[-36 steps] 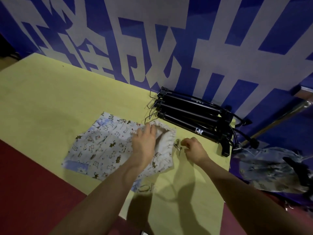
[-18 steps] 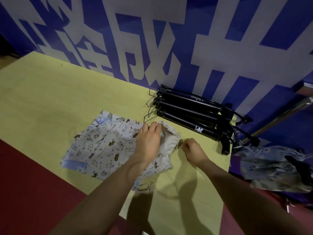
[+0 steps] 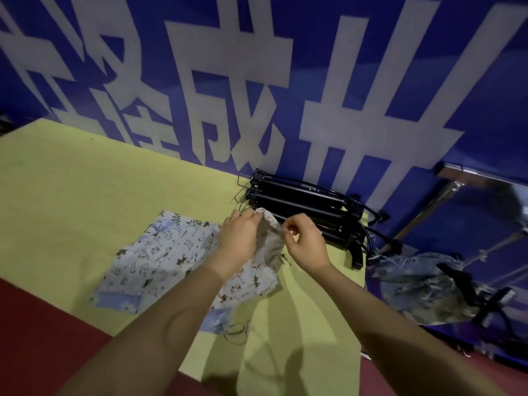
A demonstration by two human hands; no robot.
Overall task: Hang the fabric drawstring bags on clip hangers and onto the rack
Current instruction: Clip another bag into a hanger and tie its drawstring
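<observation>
A pale drawstring bag (image 3: 160,252) printed with small animals lies on the yellow-green table (image 3: 71,181). My left hand (image 3: 238,238) grips its gathered top edge and lifts it off the table. My right hand (image 3: 307,242) pinches the same gathered edge from the right, fingers closed on the fabric. A second bag piece with a blue patch and dark cord (image 3: 225,324) lies under my left forearm. A stack of black clip hangers (image 3: 303,201) rests just behind my hands against the wall.
A blue wall with large white characters (image 3: 257,81) stands right behind the table. To the right, a metal rack bar (image 3: 423,212) slants down, with hung patterned bags (image 3: 423,287) on a black hanger below it. Dark red floor lies at the left.
Both hands have come together on the bag's gathered top and raised it off the table. My right hand moved left and up from the drawstring to the fabric edge.
</observation>
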